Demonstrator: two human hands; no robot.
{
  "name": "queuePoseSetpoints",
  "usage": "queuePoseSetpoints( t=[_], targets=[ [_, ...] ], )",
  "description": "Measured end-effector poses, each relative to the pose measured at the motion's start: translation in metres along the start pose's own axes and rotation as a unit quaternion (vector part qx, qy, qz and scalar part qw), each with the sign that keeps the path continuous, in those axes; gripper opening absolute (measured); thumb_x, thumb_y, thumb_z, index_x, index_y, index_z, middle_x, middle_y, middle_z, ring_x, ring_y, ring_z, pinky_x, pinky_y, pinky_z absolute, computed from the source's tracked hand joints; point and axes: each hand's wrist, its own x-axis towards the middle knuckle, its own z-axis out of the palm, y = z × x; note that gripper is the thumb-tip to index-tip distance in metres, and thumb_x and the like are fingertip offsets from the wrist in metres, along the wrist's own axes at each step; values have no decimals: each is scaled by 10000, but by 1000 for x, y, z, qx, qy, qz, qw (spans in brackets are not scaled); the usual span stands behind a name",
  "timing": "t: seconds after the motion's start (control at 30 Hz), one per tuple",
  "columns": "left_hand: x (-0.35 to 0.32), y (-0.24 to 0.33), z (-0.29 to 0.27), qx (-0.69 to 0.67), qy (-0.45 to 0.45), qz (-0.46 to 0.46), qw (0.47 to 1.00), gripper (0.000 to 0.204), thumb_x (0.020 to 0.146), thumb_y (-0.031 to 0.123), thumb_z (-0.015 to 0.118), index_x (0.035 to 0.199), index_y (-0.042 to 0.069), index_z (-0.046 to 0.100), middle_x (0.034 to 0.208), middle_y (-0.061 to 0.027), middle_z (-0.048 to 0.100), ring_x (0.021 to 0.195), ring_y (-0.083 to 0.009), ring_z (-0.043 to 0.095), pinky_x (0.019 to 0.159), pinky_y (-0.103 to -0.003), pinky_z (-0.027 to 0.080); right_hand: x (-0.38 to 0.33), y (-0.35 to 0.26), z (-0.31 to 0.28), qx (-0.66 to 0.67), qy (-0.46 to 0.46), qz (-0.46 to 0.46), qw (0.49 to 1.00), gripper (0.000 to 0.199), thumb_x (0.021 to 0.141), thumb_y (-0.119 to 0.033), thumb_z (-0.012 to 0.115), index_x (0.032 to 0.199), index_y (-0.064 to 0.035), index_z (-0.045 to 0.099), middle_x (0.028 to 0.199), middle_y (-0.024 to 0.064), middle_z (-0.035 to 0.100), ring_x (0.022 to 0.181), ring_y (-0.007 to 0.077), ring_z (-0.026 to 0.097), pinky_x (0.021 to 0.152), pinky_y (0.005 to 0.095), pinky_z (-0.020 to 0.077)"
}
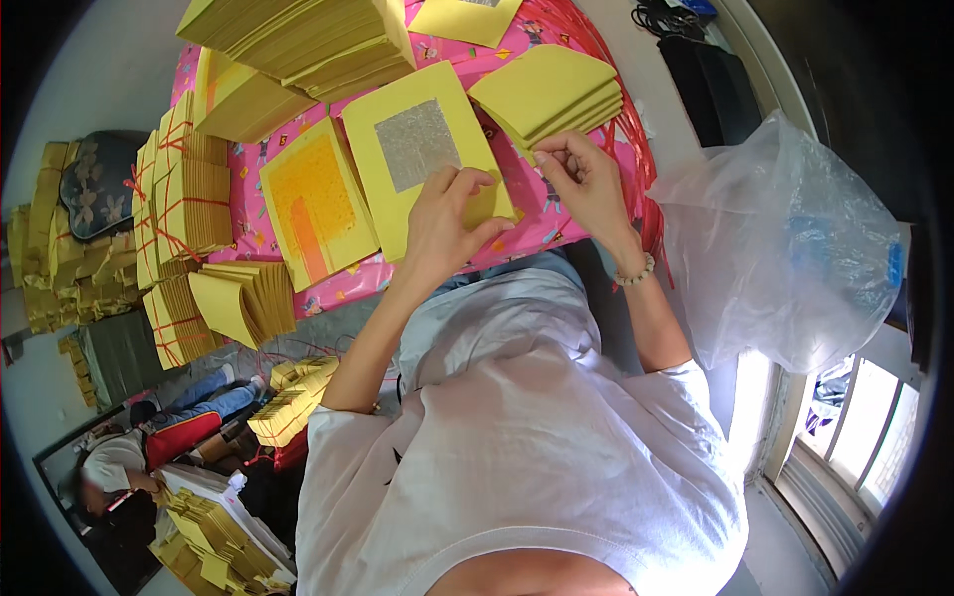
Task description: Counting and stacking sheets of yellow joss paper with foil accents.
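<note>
A stack of yellow paper sheets [383, 139] with a silver square [414, 144] on top lies in front of me. Over its lower right part rests my left hand [444, 221], fingers bent, thumb and index finger apart. My right hand [588, 184], a beaded bracelet on its wrist, is closed in a pinch beside the near corner of some folded yellow papers [547, 91]. Whether a paper edge is between those fingertips, I cannot make out. Left of the silver-marked stack lies a yellow pad with an orange patch [316, 204].
The pink patterned cloth [253, 164] covers the table. Tall yellow paper stacks [308, 45] stand at the back, bundles tied with red string [184, 199] at the left. Red strands [651, 214] hang over the right edge by a clear plastic bag [785, 238]. Another person [114, 462] is at lower left.
</note>
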Motion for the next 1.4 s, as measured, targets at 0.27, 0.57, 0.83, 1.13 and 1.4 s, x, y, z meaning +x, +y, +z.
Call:
queuePoseSetpoints(
  t=[0.27, 0.57, 0.83, 1.13, 1.4],
  targets=[
    [-4, -4, -1, -59, 17, -13, 998, 425, 645, 238, 814, 972, 62, 608, 854, -88, 592, 825, -249, 574, 729, -358, 468, -25, -19, 5, -37, -65, 33, 997, 119, 855, -105, 641, 941, -22, 641, 762, 35, 572, 593, 90, 523, 523, 238, 407],
    [-7, -10, 1, -92, 28, -19, 995, 408, 668, 230, 812, 974, 53, 610, 886, -84, 615, 818, -229, 580, 737, -338, 483, -38, -31, 18, -96, -83, 14, 992, 154, 858, -97, 617, 992, -28, 646, 804, 81, 550, 647, 190, 590, 594, 307, 481],
    [-7, -13, 0, -158, 35, -46, 986, 332, 710, 231, 802, 899, 33, 615, 841, -76, 612, 795, -197, 585, 732, -306, 482, -37, -31, 22, -95, -85, -25, 992, 195, 853, -36, 609, 1045, -26, 644, 787, 58, 514, 614, 129, 513, 543, 264, 415],
    [-6, -18, -1, -172, 13, -68, 983, 225, 765, 187, 748, 853, 30, 612, 788, -84, 601, 755, -210, 579, 697, -312, 463, -36, -31, 22, -90, -87, -18, 992, 200, 849, -22, 605, 1045, -28, 645, 790, 51, 519, 611, 120, 508, 546, 258, 416],
    [-7, -25, 2, -176, 10, -66, 982, 167, 791, 145, 710, 822, 19, 605, 766, -84, 585, 716, -214, 554, 670, -309, 444, -36, -33, 19, -97, -97, 8, 991, 165, 862, -83, 603, 1016, -32, 636, 811, 93, 552, 642, 206, 596, 587, 311, 482]
  ],
)
